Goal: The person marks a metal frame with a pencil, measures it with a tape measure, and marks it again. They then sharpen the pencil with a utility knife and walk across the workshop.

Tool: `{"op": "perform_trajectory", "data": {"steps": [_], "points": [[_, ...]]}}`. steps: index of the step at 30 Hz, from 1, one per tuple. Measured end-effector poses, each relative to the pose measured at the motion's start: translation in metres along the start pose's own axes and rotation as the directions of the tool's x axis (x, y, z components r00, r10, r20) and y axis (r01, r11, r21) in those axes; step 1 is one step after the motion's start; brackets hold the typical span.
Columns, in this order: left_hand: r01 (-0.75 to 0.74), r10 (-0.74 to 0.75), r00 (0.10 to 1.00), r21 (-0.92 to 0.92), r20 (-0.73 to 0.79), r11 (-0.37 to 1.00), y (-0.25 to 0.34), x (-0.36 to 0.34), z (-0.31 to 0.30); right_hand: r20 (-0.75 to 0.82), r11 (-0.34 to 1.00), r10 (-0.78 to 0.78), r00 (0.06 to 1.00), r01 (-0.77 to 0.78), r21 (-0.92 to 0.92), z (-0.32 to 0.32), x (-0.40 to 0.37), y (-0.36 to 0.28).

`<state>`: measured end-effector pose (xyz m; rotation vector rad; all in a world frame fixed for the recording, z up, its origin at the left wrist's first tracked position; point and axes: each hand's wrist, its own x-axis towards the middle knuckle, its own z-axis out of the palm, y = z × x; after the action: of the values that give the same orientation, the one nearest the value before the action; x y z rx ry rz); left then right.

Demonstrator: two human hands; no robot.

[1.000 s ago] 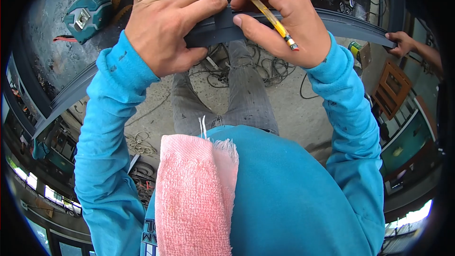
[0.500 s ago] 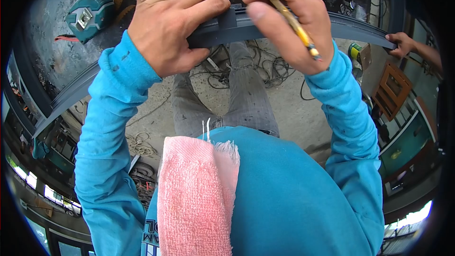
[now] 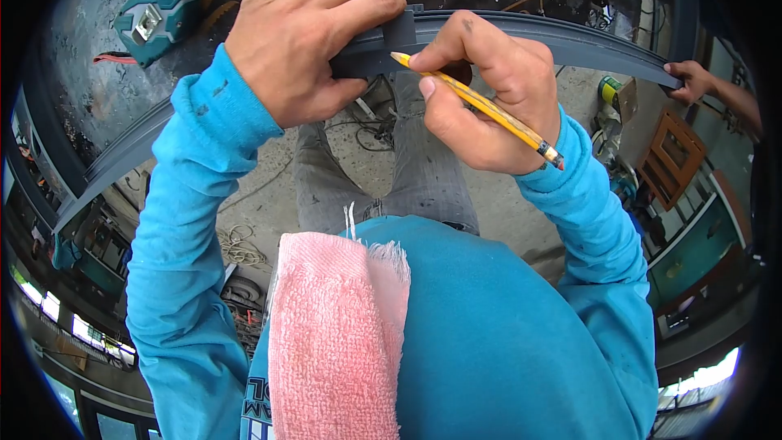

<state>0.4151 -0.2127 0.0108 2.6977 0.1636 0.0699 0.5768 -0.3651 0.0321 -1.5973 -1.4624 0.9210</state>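
Observation:
A long dark grey strip (image 3: pixel 586 42) runs across the edge of a black patterned table (image 3: pixel 98 98). My left hand (image 3: pixel 305 37) presses a small grey block (image 3: pixel 401 30) and the strip down against the table edge. My right hand (image 3: pixel 489 102) holds a yellow pencil (image 3: pixel 481 107), its tip touching the strip's front face just below the block. Another person's hand (image 3: pixel 692 77) holds the strip's far right end.
A teal tape measure (image 3: pixel 156 18) lies on the table at the upper left. A pink towel (image 3: pixel 338 334) hangs over my shoulder. Cables (image 3: pixel 371 126) lie on the concrete floor below. Wooden frames (image 3: pixel 672 155) and cabinets stand at the right.
My right hand has come down from above the strip to its front side, and the pencil has swung so that its tip now points left onto the strip. My left hand stays put.

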Motion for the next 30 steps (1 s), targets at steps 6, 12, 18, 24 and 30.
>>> {"op": "perform_trajectory", "data": {"steps": [6, 12, 18, 24, 30], "points": [[-0.002, 0.002, 1.0, 0.008, 0.003, 1.0, 0.0004, 0.0, 0.0002, -0.035, 1.0, -0.001, 0.999, 0.002, 0.009, 0.0041, 0.0001, 0.0015], [0.0, 0.0, 1.0, 0.006, 0.006, 1.0, 0.0006, 0.0, -0.0004, -0.031, 1.0, -0.003, 1.0, 0.003, -0.012, 0.0039, 0.0007, 0.0005], [0.0, 0.0, 1.0, 0.01, -0.003, 1.0, 0.0005, -0.0008, 0.0011, -0.04, 0.999, -0.004, 0.999, 0.003, -0.035, 0.0042, 0.0005, 0.0003], [0.0, 0.0, 1.0, 0.014, -0.004, 1.0, 0.0005, -0.0007, 0.0021, -0.03, 1.0, -0.008, 1.0, 0.007, -0.03, 0.0035, -0.0002, 0.0019], [0.006, -0.006, 1.0, -0.001, 0.011, 1.0, 0.0027, 0.0013, -0.0022, -0.126, 0.988, 0.073, 0.989, -0.055, 0.142, -0.0047, -0.0007, -0.0012]]}}
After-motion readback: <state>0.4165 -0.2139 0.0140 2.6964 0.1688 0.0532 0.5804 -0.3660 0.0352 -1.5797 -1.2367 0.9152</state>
